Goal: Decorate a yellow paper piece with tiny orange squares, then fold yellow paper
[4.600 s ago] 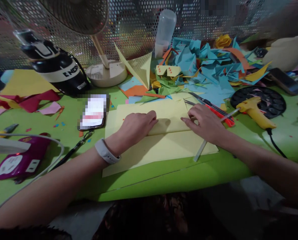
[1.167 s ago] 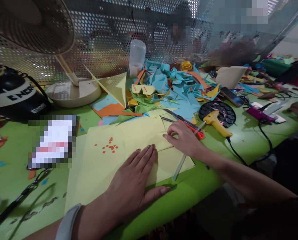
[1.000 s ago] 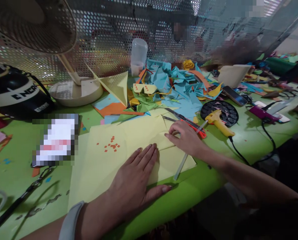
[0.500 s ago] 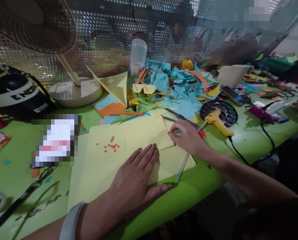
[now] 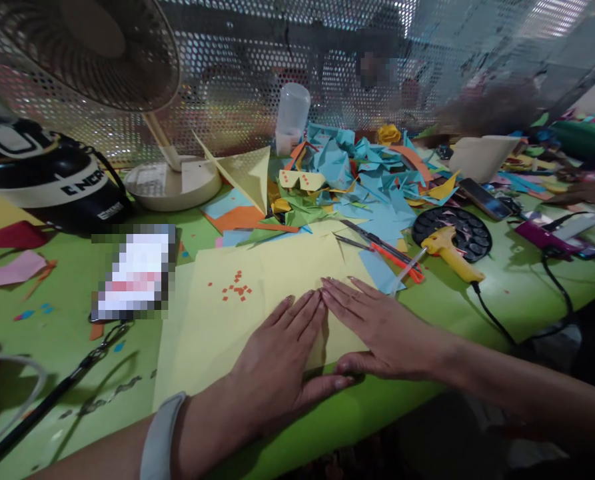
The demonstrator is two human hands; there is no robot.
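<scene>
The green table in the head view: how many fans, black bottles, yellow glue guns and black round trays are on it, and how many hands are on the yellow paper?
Fan: 1
Black bottle: 1
Yellow glue gun: 1
Black round tray: 1
Hands on the yellow paper: 2 (left hand, right hand)
Total: 6

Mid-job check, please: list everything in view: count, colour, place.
Table: one, green, across view.
Mesh wall: one, grey, behind.
Fan: one, beige, back left.
Flask: one, black and white, far left.
Lit phone: one, white screen, left.
Dark phone: one, black, right.
Clear bottle: one, clear, by wall.
Paper pile: one, mostly blue, back middle.
Cup: one, cream, back right.
Glue gun: one, yellow, right.
Tray: one, black, behind glue gun.
Knife: at least one, red-and-black, right of centre.
Scraps: uncounted, mixed colours, left.
Sheets: count unclear, pale yellow, front middle.
Squares: many, orange, on sheets.
Wristband: one, grey, left wrist.
Left hand: one, flat on sheets.
Right hand: one, flat, beside left hand.
</scene>
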